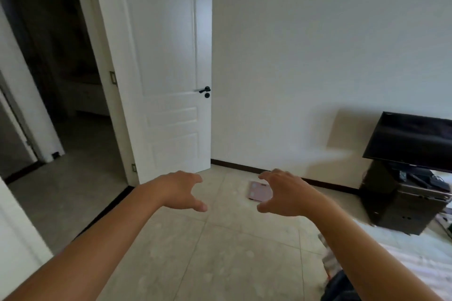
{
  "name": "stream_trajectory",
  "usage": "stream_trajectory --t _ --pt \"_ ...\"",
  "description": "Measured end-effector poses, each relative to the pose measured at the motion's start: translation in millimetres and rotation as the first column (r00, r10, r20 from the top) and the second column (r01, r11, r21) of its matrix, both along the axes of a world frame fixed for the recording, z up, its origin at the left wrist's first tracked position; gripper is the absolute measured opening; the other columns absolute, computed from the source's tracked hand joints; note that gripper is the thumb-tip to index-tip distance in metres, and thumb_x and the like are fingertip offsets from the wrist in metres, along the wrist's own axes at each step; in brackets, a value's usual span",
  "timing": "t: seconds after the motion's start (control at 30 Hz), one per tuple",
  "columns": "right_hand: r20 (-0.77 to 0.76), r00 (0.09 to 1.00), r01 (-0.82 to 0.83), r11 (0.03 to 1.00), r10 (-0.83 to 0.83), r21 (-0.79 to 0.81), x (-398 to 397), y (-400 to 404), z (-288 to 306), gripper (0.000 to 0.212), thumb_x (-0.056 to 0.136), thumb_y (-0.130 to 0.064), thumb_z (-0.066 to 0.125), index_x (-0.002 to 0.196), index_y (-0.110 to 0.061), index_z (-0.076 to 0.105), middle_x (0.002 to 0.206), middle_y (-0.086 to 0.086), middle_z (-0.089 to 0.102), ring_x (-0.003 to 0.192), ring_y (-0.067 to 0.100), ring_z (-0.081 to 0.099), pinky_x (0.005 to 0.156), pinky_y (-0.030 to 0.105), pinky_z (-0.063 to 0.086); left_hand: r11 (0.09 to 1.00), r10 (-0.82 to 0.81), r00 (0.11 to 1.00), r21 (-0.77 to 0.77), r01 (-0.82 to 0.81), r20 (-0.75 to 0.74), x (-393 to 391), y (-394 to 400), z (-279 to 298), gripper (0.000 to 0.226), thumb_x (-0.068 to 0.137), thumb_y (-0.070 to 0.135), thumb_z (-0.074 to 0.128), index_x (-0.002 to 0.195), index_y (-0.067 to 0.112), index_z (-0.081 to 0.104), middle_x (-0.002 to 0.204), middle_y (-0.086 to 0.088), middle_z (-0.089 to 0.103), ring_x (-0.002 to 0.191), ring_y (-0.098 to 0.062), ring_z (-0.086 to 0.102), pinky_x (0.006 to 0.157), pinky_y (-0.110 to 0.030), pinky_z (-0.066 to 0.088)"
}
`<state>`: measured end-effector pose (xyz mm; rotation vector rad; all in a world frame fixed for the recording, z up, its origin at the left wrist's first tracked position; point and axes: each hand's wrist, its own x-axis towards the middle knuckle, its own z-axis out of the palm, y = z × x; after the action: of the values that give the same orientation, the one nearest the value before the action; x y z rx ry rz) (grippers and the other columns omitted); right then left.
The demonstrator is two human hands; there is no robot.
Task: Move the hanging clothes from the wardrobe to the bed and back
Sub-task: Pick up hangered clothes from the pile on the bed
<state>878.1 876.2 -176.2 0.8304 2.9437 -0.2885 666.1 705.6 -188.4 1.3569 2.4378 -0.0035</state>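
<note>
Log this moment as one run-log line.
left hand: empty, fingers loosely curled | right hand: empty, same | clothes: dark fabric at bed edge | door: open

Two hands: left hand point(179, 189), right hand point(285, 193). One door point(161, 68), one television point(413, 142), one cabinet point(396, 205).

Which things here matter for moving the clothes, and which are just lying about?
Job:
left hand, empty
right hand, empty
bed, at the lower right edge
clothes lying on the bed's near edge
No wardrobe in view.

Just there:
door, open
pink scale on the floor
TV on a dark cabinet
</note>
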Motion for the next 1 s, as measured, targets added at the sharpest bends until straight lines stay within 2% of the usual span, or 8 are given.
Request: stream_trajectory --t 0.33,0.47,0.57,0.73,0.9,1.0 --pt "-0.025 0.976 -0.219 0.976 0.218 -0.012 -137 -149 8 0.088 0.079 -0.056 0.069 0.151 -0.025 0.03 0.15 0.001 0.04 0.135 0.024 0.04 0.107 0.039 0.04 0.981 0.191 0.981 0.041 -0.189 -0.027 -89 -189 15 0.093 0.074 0.071 0.066 0.151 0.033 0.031 0.155 0.008 0.036 0.138 -0.017 0.04 0.11 -0.039 0.038" --pt "-0.033 0.946 -0.324 0.946 0.323 -0.026 -188 -207 10 0.086 0.08 -0.055 0.07 0.15 -0.026 0.03 0.15 0.0 0.039 0.135 0.023 0.041 0.103 0.037 0.039 0.951 0.304 0.953 0.065 -0.303 -0.006 -115 -260 18 0.089 0.076 0.066 0.068 0.15 0.034 0.031 0.155 0.007 0.036 0.137 -0.017 0.04 0.101 -0.032 0.038" --pt "-0.033 0.918 -0.397 0.917 0.396 -0.025 -224 -247 13 0.084 0.08 -0.055 0.071 0.149 -0.026 0.032 0.149 0.0 0.041 0.132 0.023 0.043 0.102 0.036 0.039 0.923 0.38 0.925 0.069 -0.379 -0.003 -131 -313 21 0.091 0.077 0.067 0.068 0.152 0.033 0.029 0.157 0.006 0.034 0.14 -0.018 0.038 0.105 -0.035 0.037" --pt "-0.036 0.85 -0.525 0.851 0.525 0.005 -288 -311 15 0.074 0.082 -0.055 0.07 0.142 -0.023 0.04 0.143 0.002 0.048 0.125 0.023 0.049 0.089 0.029 0.039 0.851 0.519 0.855 0.099 -0.516 -0.005 -152 -389 25 0.094 0.078 0.067 0.067 0.153 0.03 0.026 0.159 0.004 0.03 0.142 -0.02 0.035 0.108 -0.037 0.036" --pt "-0.03 0.773 -0.633 0.774 0.634 0.017 -350 -369 15 0.078 0.081 -0.057 0.07 0.145 -0.027 0.037 0.148 0.002 0.043 0.13 0.024 0.045 0.1 0.036 0.041 0.781 0.616 0.788 0.113 -0.614 0.022 -177 -454 24 0.095 0.079 0.066 0.066 0.154 0.027 0.024 0.161 0.004 0.026 0.144 -0.019 0.03 0.115 -0.04 0.033" --pt "-0.016 0.712 -0.702 0.712 0.702 0.011 -388 -401 15 0.082 0.081 -0.057 0.069 0.148 -0.026 0.034 0.151 0.002 0.04 0.134 0.025 0.043 0.105 0.039 0.04 0.731 0.673 0.738 0.115 -0.673 0.047 -196 -489 22 0.097 0.079 0.066 0.068 0.155 0.027 0.022 0.161 0.004 0.025 0.144 -0.018 0.029 0.115 -0.037 0.031"
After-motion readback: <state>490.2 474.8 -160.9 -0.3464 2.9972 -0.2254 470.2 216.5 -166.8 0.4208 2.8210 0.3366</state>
